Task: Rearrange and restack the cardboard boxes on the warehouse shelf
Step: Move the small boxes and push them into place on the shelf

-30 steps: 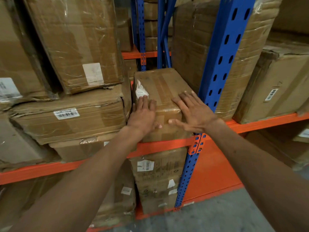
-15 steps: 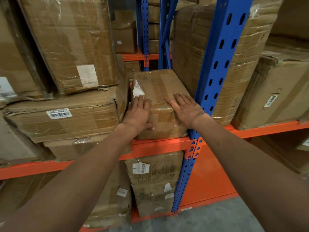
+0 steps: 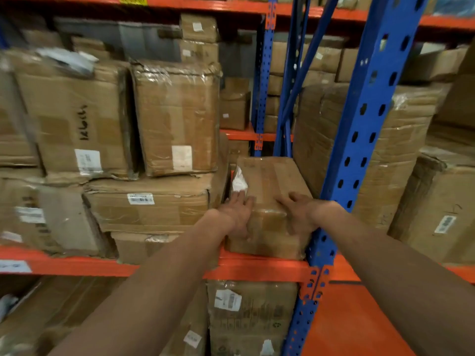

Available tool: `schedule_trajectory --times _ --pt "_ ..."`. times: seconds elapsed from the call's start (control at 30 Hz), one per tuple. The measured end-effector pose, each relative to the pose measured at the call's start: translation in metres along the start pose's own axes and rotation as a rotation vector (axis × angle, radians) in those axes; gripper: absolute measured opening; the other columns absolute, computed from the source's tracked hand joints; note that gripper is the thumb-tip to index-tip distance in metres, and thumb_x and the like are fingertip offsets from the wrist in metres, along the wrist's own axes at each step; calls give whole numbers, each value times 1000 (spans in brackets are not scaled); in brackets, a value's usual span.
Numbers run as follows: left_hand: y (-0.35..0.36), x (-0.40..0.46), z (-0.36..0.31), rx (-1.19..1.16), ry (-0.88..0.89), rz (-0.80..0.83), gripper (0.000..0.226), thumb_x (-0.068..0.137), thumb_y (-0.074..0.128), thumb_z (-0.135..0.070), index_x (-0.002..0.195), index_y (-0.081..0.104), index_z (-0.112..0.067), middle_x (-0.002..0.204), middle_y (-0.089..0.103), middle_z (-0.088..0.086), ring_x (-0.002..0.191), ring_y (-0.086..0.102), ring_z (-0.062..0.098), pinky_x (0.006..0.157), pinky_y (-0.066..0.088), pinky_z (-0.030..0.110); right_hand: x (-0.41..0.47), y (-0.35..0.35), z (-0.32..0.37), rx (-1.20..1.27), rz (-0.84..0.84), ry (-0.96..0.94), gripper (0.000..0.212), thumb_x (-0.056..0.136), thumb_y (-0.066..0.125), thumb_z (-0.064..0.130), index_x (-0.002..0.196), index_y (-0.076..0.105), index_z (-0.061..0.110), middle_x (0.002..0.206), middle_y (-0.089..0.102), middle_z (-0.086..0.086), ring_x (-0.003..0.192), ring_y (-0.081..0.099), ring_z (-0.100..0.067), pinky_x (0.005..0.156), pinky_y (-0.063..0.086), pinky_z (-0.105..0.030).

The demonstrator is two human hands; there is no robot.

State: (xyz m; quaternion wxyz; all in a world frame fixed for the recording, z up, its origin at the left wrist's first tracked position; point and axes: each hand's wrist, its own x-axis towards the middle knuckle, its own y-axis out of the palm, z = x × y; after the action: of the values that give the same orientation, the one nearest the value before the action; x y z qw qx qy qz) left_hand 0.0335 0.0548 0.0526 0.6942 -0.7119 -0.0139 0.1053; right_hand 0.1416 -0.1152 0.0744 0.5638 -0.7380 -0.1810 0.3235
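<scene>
A small taped cardboard box (image 3: 267, 176) with a crumpled white label sits on the orange shelf beam (image 3: 257, 268), squeezed between the left stack and the blue upright (image 3: 365, 129). My left hand (image 3: 237, 214) lies flat on the box's near left top edge, fingers spread toward the label. Over the near right top edge lies my right hand (image 3: 299, 214), its fingers apart. Neither hand wraps around the box. Left of it a wide flattened box (image 3: 149, 209) carries two upright wrapped boxes (image 3: 177, 116).
A large wrapped box (image 3: 401, 155) stands right of the blue upright, with another labelled box (image 3: 442, 211) beyond it. More boxes (image 3: 252, 317) fill the shelf below. A gap above the small box reaches back to a rear rack (image 3: 259, 98).
My view has tilted up and drawn back, so the upper boxes and top beam now show. Both hands stay on the small box, which sits slightly deeper on the shelf.
</scene>
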Motion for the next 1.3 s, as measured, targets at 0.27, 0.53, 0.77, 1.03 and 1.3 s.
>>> schedule_trajectory --times 0.27,0.53,0.77,1.03,1.3 --pt "-83 -75 39 -240 -94 -1013 48 94 67 -28 136 54 -9 127 62 14 116 59 33 93 51 43 -7 -179 22 174 -514 -93 127 75 87 49 160 -6 37 166 4 -17 151 19 -41 119 26 -49" --pt "-91 -71 63 -691 -719 -956 149 67 85 -64 158 -14 -1 161 13 30 145 24 45 119 28 50 -25 -275 134 -814 -946 -536 121 88 74 24 156 -24 41 166 -26 -14 153 -19 -37 122 1 -64" --pt "-83 -35 61 -792 -794 -904 176 51 85 -77 141 -48 -7 165 -13 31 153 0 51 123 7 63 -17 -269 180 -882 -724 -419 145 72 91 35 150 -30 51 159 -43 -5 153 -1 -40 113 31 -64" --pt "-71 -20 66 -708 -708 -1054 176 46 86 -76 147 -43 -12 165 -1 31 151 9 52 119 11 71 -20 -255 181 -776 -732 -290 144 75 88 16 149 -32 51 155 -48 -9 137 32 -46 90 53 -52" --pt "-80 -33 70 -587 -617 -982 168 52 86 -73 149 -35 -6 162 3 36 149 14 54 118 17 69 -25 -262 183 -623 -691 -193 134 74 90 26 157 -13 47 163 -34 -10 141 29 -46 102 46 -53"
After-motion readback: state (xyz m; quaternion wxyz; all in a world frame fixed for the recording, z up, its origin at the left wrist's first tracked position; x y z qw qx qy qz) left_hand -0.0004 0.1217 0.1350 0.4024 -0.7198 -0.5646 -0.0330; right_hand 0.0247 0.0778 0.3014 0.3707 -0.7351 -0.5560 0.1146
